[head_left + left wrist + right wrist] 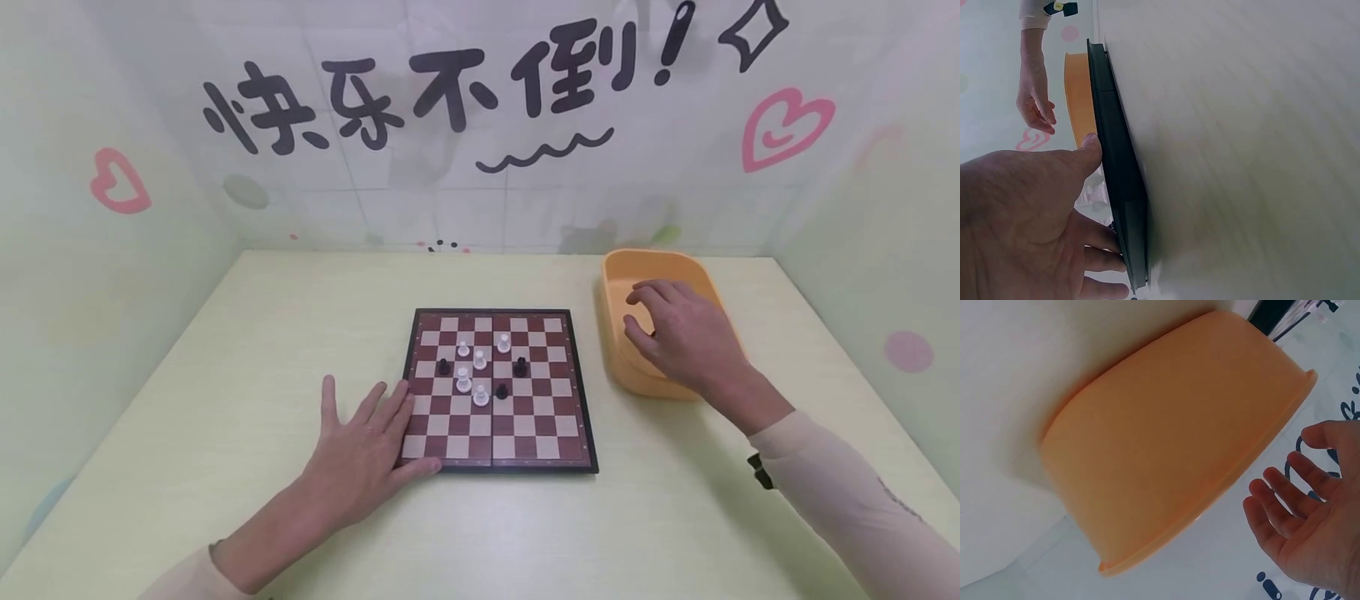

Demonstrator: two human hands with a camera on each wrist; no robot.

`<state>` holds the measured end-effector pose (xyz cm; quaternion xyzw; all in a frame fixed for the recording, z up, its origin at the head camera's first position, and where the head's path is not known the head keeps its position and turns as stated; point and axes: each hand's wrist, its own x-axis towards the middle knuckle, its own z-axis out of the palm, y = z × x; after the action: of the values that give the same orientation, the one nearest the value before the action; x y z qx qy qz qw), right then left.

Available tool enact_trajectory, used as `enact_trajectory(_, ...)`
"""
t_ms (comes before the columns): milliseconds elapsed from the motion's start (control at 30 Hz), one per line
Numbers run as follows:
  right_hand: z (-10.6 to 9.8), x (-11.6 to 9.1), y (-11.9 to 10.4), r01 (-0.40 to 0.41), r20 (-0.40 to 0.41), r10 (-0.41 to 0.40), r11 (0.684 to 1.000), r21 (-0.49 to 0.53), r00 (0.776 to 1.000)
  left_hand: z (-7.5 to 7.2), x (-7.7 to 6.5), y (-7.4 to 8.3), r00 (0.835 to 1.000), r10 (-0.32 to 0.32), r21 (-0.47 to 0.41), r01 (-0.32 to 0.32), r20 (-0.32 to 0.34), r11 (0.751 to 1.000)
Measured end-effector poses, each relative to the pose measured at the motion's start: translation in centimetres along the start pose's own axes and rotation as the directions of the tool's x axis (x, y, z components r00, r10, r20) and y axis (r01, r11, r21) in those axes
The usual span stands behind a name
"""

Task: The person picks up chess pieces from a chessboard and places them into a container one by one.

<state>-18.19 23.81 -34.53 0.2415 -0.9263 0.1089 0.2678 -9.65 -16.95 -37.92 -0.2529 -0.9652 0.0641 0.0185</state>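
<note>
left hand (356, 467) spread, fingers fairly straight, touching the left edge of the chessboard (517, 427); thumb on its near edge by the left corner. right hand (686, 333) over the orange tub (645, 381), well apart from the left; fingers loosely bent, thumb clear of fingertips, nothing seen in the grip in the right wrist view. small dark spot (654, 334) by the thumb, too hidden to name.

chessboard: flat on the desk (300, 317), left of the tub, gap between. five white pieces (462, 382) and three black pieces (521, 367) grouped around the middle, on both sides of the fold; one black at each end of the group, left and right.

light sleeves (847, 492) on both arms. behind the desk, pale wall (435, 217) with large dark writing (456, 104).
</note>
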Motion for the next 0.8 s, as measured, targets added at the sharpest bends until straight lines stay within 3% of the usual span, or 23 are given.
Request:
enact_trajectory(200,0.6,0.6,-1.1,0.036,0.039,-0.036,0.999,-0.015,0.999,0.0,-0.1,0.1,1.000,-0.002,0.012,0.002,0.006,1.000)
enact_trajectory(500,0.9,1.0,-2.5,0.060,0.185,-0.084,0.990,0.129,0.979,0.1,0.2,0.2,1.000,0.005,0.015,-0.005,-0.009,1.000)
enact_trajectory(633,1.1,1.2,-3.0,0.044,0.234,-0.073,0.991,0.125,0.970,0.1,0.1,0.3,1.000,0.000,0.018,0.000,0.000,1.000)
enact_trajectory(800,1.5,1.1,-3.1,0.051,0.235,-0.075,0.993,0.106,0.969,-0.1,0.1,0.2,1.000,-0.001,0.012,0.001,0.024,1.000)
